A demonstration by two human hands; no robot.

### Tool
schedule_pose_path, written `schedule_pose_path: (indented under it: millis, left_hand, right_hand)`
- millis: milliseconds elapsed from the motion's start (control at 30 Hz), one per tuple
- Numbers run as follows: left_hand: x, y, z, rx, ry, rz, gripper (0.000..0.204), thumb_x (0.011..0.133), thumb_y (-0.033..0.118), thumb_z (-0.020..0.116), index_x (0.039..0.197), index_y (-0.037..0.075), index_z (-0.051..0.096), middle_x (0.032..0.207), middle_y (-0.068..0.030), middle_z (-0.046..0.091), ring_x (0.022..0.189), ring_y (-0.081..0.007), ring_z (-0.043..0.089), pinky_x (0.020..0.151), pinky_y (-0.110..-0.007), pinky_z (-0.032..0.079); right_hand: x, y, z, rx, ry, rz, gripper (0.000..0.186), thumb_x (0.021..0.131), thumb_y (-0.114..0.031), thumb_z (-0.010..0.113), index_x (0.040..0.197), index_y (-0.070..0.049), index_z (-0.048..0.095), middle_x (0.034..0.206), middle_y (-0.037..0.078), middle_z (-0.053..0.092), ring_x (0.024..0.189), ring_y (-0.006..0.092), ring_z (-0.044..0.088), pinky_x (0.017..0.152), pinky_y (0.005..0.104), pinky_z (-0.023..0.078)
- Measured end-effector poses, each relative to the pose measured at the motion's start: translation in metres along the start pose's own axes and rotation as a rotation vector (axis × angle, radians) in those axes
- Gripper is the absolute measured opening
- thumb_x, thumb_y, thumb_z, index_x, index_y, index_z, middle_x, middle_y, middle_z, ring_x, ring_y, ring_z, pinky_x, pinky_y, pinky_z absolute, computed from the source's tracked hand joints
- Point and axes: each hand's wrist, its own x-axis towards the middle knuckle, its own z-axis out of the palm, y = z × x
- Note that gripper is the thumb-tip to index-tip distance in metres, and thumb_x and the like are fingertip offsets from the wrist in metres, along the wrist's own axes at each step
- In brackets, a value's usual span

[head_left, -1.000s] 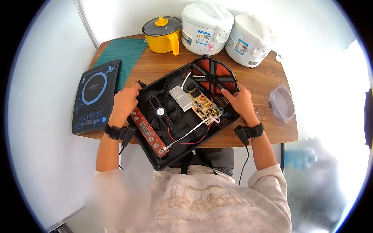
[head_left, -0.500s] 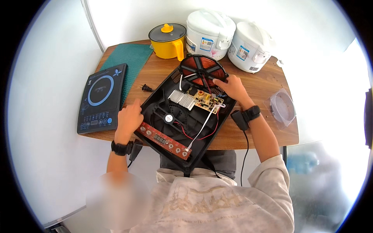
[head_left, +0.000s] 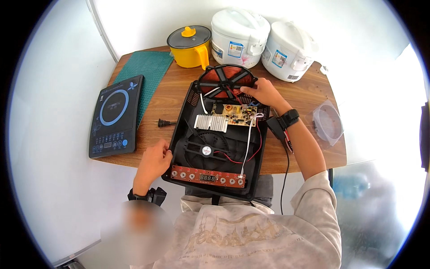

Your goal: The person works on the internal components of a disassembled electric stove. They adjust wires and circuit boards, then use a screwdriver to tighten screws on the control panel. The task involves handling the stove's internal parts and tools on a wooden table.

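Housing [head_left: 210, 190] is sitting open across the desk's [head_left: 291, 101] near edge, its lower end overhanging the lap. Inside, the fan [head_left: 206, 150] is lying below the heatsink [head_left: 211, 123] and circuit board [head_left: 233, 117]; the red strip [head_left: 207, 178] is running along the near end.

Right hand [head_left: 264, 95]: thumb is pressing over the coil's [head_left: 219, 76] right edge, the other fingers going out of sight beneath; they appear to be closing on the rim. Coil is lying at the housing's far end, overlapping its edge.

Left hand [head_left: 154, 161]: fingers are curling, thumb side meeting the left rim. Cannot tell whether they are gripping or only touching.

Risks, as judged: thin wires are joining coil and board, so lifting the coil far could be straining or tearing the joints. Overhang is leaving the near end unsupported; a light left hold could be letting the housing tip lapward. Plug [head_left: 165, 123] is lying just left of the housing; its cord could be snagging if the housing turns.
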Motion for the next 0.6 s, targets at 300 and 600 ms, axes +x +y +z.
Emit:
schedule_pose_path:
  millis: [300,600]
  left_hand:
    - [0.037,0.005,0.003,-0.044,-0.091,-0.029,0.018,0.096,0.015,0.067,0.099,-0.002,0.061,0.086,-0.0216,0.072,0.078,-0.0381,0.071,0.071,-0.044,0.055]
    - [0.081,0.037,-0.005,0.015,0.05,0.097,0.024,0.099,0.02,0.067,0.113,0.001,0.063,0.101,-0.0175,0.073,0.095,-0.0317,0.072,0.083,-0.041,0.055]
  right_hand:
    - [0.018,0.025,0.002,0.206,-0.016,-0.124,0.041,0.091,-0.035,0.082,0.112,0.0,0.075,0.092,0.02,0.077,0.081,0.0302,0.073,0.075,0.041,0.056]
    - [0.015,0.051,-0.009,0.249,0.001,-0.162,0.041,0.091,-0.029,0.083,0.12,-0.002,0.074,0.1,0.018,0.078,0.084,0.028,0.073,0.078,0.0388,0.057]
